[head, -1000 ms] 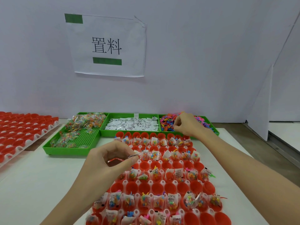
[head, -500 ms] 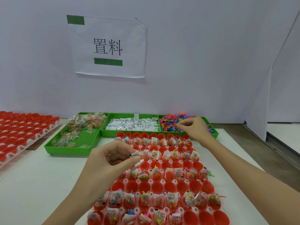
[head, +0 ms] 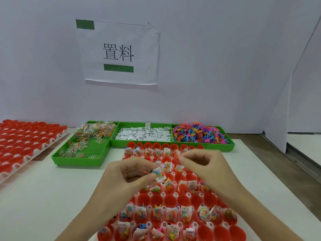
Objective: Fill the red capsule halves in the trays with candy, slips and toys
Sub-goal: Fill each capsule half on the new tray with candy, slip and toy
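A tray of red capsule halves (head: 175, 200) lies in front of me; many halves hold a candy bag, a slip and a toy, while one row across the middle is bare. My left hand (head: 126, 176) hovers over the tray's left part and pinches a small candy bag with a white slip (head: 159, 174). My right hand (head: 203, 164) is above the tray's far part, fingers curled, pinching a small orange toy (head: 177, 154). Behind stand three green bins: candy bags (head: 90, 136), white slips (head: 144, 134) and coloured toys (head: 199, 133).
A second tray of bare red capsule halves (head: 26, 143) lies at the far left on the white table (head: 52, 197). A white wall with a paper sign (head: 119, 53) rises behind the bins. The table's right edge drops to a lower surface (head: 286, 153).
My right hand has come back from the toy bin toward me and now hangs over the tray near my left hand. My left hand has stayed in place, still pinching the bag and slip.
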### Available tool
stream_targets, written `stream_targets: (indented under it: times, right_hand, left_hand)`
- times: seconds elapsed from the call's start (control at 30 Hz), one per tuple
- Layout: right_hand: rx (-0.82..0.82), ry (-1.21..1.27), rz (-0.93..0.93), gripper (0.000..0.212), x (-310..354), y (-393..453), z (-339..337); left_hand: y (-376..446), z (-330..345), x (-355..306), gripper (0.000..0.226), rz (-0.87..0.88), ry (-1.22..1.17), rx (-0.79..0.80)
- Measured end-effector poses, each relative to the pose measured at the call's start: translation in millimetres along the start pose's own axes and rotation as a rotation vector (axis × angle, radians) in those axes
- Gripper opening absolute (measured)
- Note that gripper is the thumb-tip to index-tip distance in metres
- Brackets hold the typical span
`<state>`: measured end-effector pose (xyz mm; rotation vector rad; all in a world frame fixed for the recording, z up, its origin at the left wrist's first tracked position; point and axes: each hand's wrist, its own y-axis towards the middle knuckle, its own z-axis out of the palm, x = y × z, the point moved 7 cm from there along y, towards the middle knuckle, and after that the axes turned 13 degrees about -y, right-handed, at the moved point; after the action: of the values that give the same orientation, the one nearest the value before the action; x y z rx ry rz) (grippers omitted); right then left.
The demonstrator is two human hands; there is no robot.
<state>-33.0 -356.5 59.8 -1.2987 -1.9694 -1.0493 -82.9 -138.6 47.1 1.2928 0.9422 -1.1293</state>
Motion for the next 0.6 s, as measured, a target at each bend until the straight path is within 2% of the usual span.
stream_targets:
  times: [0.3, 0.6]
  right_hand:
    - [0.027, -0.089, -0.065, 0.013, 17, -50, 15]
    - [0.235, -0.041, -0.079, 0.014, 28, -61, -4]
  left_hand:
    - [-5, 19, 1, 0.015, 0.036, 0.018, 0.099]
    - [-22, 43, -4, 0.019, 0.119, 0.063, 0.133]
